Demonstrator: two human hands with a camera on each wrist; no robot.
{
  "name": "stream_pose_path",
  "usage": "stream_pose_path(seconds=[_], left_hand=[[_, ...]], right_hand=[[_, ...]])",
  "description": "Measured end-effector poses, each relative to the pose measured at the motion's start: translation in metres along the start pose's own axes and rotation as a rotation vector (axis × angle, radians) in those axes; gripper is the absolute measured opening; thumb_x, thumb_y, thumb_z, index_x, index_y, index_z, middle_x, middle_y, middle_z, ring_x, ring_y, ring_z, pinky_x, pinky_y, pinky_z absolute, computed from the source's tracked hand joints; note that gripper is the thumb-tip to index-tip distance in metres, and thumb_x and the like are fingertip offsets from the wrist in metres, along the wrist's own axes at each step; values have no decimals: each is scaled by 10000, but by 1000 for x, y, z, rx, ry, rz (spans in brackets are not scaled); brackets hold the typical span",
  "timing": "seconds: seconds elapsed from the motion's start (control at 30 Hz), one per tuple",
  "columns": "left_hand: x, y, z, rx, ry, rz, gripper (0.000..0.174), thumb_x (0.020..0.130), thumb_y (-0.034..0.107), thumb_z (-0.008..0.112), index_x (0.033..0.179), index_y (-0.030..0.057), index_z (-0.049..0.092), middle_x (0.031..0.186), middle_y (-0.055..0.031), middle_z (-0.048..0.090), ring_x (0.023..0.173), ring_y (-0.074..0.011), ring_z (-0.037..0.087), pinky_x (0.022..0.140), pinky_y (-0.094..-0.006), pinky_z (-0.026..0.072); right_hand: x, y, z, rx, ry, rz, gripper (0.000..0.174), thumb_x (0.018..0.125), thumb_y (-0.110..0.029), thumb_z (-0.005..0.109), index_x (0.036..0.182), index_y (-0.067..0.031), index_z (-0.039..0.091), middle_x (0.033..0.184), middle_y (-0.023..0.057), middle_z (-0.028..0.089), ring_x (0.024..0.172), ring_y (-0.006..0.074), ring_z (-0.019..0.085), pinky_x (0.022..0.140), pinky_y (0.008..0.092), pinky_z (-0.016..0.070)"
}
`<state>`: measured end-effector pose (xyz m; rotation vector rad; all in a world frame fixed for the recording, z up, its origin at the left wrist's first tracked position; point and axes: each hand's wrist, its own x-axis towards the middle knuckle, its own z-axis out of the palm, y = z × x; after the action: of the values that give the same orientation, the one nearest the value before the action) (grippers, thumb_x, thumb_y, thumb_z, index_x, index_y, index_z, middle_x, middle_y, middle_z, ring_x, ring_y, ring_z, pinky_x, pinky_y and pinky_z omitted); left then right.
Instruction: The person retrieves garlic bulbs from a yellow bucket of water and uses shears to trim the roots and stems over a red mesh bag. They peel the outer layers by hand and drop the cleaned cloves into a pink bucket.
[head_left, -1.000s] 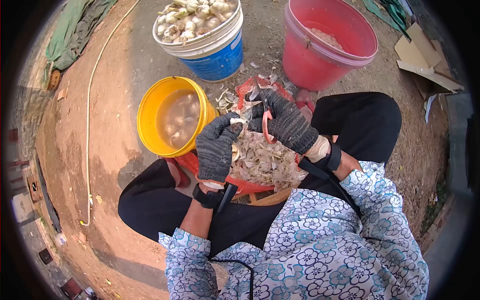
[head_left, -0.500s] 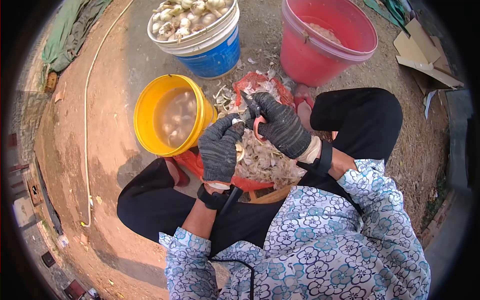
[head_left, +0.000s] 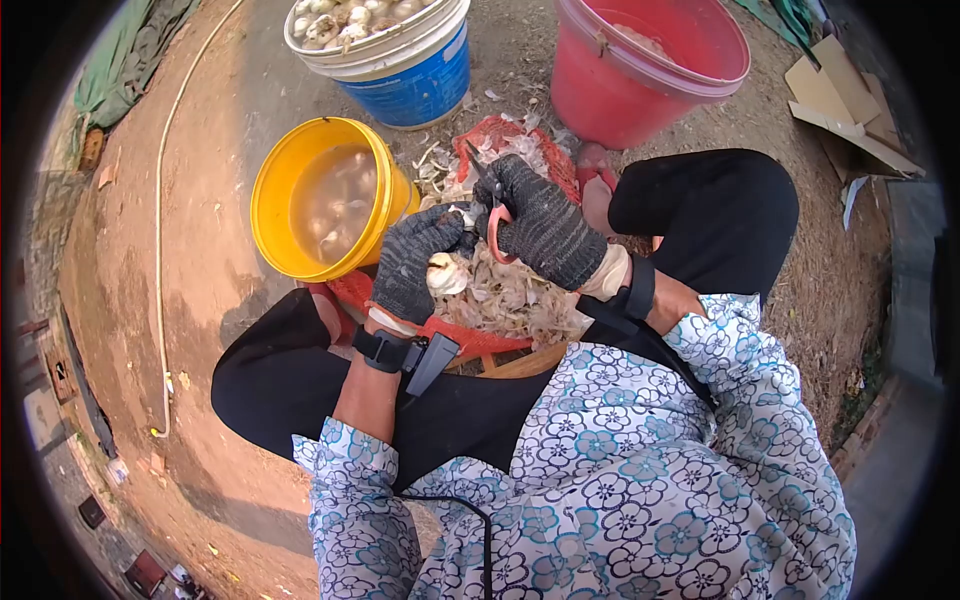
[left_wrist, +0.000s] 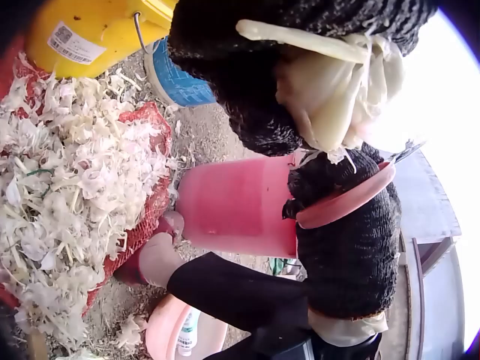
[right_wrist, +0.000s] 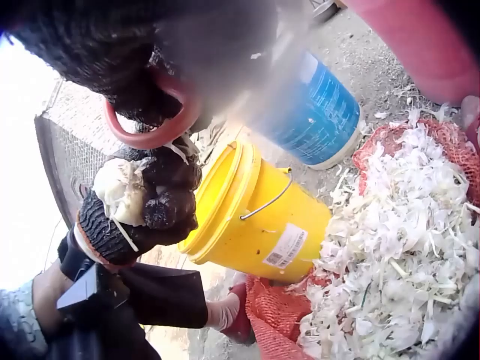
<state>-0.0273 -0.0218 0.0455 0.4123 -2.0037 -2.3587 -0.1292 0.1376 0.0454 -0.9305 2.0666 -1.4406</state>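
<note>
Both hands wear dark grey knit gloves and meet over a pile of garlic skins in the head view. My left hand (head_left: 412, 265) grips a pale, partly peeled garlic bulb (left_wrist: 337, 94), which shows beside the palm in the right wrist view too. My right hand (head_left: 550, 222) holds scissors (head_left: 493, 232) with pink-red handles, a finger loop standing out below the glove. Their dark blades point up and away, close to the left fingertips. A white scrap (head_left: 466, 212) shows at those fingertips. The skins (head_left: 525, 305) lie on red mesh (head_left: 555, 160) between the legs.
A yellow bucket (head_left: 400, 195) of cloudy water with garlic stands left of the hands. Behind are a blue-and-white bucket (head_left: 420, 90) heaped with garlic bulbs and a pink bucket (head_left: 620, 100). A hose (head_left: 163, 250) runs along the left ground; cardboard (head_left: 850, 90) lies at right.
The left hand has turned, so more of the garlic bulb shows beside its palm. The right hand has shifted slightly left with the scissors. The buckets sit higher in the head view.
</note>
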Motion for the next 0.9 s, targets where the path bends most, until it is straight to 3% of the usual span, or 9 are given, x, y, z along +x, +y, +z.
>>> stream_pose_path(seconds=[0.1,0.13,0.17,0.27,0.37,0.77,0.83,0.87,0.9], left_hand=[[2,10,-2,98,-66,-2,190,839,81,519,954,-43,604,831,-68,627,733,-112,577,673,-238,469],[0,27,4,-51,-15,-130,173,814,66,562,939,-43,610,813,-57,629,711,-104,569,661,-237,467],[2,26,6,-42,-18,-120,173,814,66,562,939,-43,610,813,-57,629,711,-104,569,661,-237,467],[2,25,10,328,159,58,178,801,16,570,971,-17,612,819,-37,621,736,-96,562,673,-228,457],[2,26,10,461,266,242,193,747,14,624,939,-7,616,788,-83,627,722,-131,580,652,-264,467],[-1,39,8,818,269,412,184,744,-5,618,928,-15,613,828,-98,635,757,-173,607,686,-267,467],[0,38,8,816,241,423,197,741,-5,621,938,-14,610,841,-95,635,767,-168,605,695,-265,465],[0,38,10,704,251,395,213,744,-12,613,957,-7,607,855,-91,632,787,-163,600,712,-264,464],[1,37,13,593,261,367,229,747,-19,604,975,0,605,868,-88,629,806,-159,596,730,-263,463]], right_hand=[[6,14,-9,100,-107,223,321,755,-98,603,1036,-23,467,917,50,490,847,121,483,752,291,440],[16,19,-17,172,-270,360,275,714,-162,603,918,-13,494,760,163,542,706,309,564,614,386,436],[17,22,-17,173,-263,349,275,714,-162,603,918,-13,494,760,163,542,706,309,564,614,386,436],[12,9,-23,-52,21,-113,263,759,-180,568,966,-34,499,738,168,554,661,336,558,578,400,434],[3,-41,-41,-397,-285,9,255,795,-222,528,982,-51,502,740,170,557,667,334,561,580,410,433],[-4,-24,-20,-580,-399,-27,252,794,-210,521,980,-40,523,591,162,543,531,303,557,471,389,411],[-7,-11,-16,-395,-327,-205,218,846,-204,481,999,-49,498,669,101,571,595,198,595,496,308,443],[-4,-10,-15,122,-527,188,233,883,-205,452,1032,-31,496,748,83,592,687,161,600,565,270,463],[-4,-6,-14,119,-529,187,233,883,-205,452,1032,-31,496,748,83,592,687,161,600,565,270,463]])
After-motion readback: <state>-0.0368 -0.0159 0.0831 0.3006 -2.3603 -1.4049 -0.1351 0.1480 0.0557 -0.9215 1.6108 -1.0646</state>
